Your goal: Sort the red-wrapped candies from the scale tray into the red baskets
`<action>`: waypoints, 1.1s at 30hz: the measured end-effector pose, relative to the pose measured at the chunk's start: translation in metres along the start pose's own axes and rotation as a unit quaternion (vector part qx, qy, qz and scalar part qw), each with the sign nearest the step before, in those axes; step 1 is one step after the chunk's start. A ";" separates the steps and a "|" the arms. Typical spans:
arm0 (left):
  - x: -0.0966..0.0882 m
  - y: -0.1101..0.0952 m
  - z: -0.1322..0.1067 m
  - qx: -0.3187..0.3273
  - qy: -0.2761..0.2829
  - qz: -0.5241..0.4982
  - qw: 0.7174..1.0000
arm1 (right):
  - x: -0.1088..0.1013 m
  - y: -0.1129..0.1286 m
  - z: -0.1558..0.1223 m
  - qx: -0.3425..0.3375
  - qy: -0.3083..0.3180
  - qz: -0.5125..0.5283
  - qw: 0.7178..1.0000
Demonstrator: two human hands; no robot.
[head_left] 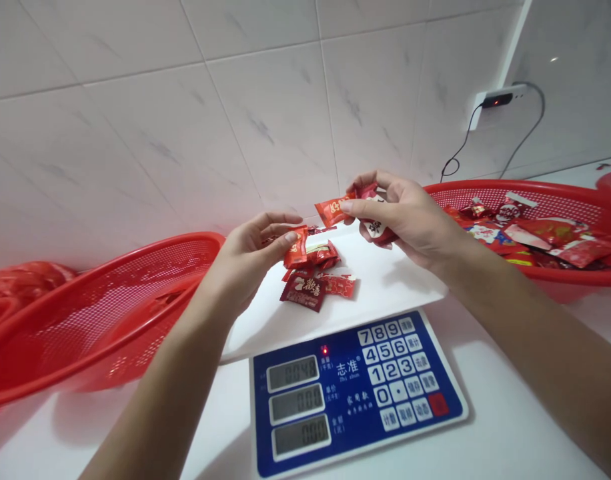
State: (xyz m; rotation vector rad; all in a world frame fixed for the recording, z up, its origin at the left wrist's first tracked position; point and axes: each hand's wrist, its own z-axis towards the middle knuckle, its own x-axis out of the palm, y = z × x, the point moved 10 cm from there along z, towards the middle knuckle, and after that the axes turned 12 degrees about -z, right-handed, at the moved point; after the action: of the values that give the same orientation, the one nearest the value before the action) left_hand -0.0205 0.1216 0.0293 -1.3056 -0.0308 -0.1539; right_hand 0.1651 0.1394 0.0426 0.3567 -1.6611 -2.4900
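Note:
Between the thumb and fingers of my left hand (pixel 253 257) is a small red candy packet (pixel 296 248), just above the scale's white pan (pixel 395 277). Below it lies a little pile of red wrapped candies, with a dark red packet (pixel 305 291) at the front. My right hand (pixel 405 213) is closed around several wrapped candies over the pan's far right side. An orange-red packet (pixel 334 211) sticks out from its fingertips, and a red and white one (pixel 377 223) shows under the thumb. The blue scale panel (pixel 353 393) faces me, its top display reading about 0.048.
To the left stands a red mesh basket (pixel 105 300) with a few red items inside, and red bags (pixel 25 280) lie behind it. At the right, another red basket (pixel 490 190) holds many wrapped candies. A plugged-in adapter (pixel 497 101) with cables sits on the tiled wall.

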 end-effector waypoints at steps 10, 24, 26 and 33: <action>0.007 -0.009 -0.004 0.032 0.011 0.112 0.993 | 0.003 -0.003 -0.001 0.007 0.004 -0.019 1.000; 0.034 -0.035 -0.024 0.093 0.056 0.110 0.988 | 0.027 0.009 -0.010 -0.007 0.078 -0.035 0.996; 0.035 -0.035 -0.025 0.092 0.059 0.113 0.988 | 0.026 0.009 -0.010 -0.009 0.079 -0.035 0.996; 0.032 -0.031 -0.021 0.085 0.057 0.090 0.991 | 0.027 0.007 -0.010 -0.011 0.087 -0.038 0.995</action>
State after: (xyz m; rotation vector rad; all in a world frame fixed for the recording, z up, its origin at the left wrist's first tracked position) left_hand 0.0059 0.0901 0.0568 -1.1211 0.1678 -0.0684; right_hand 0.1416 0.1215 0.0425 0.6261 -1.5786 -2.4485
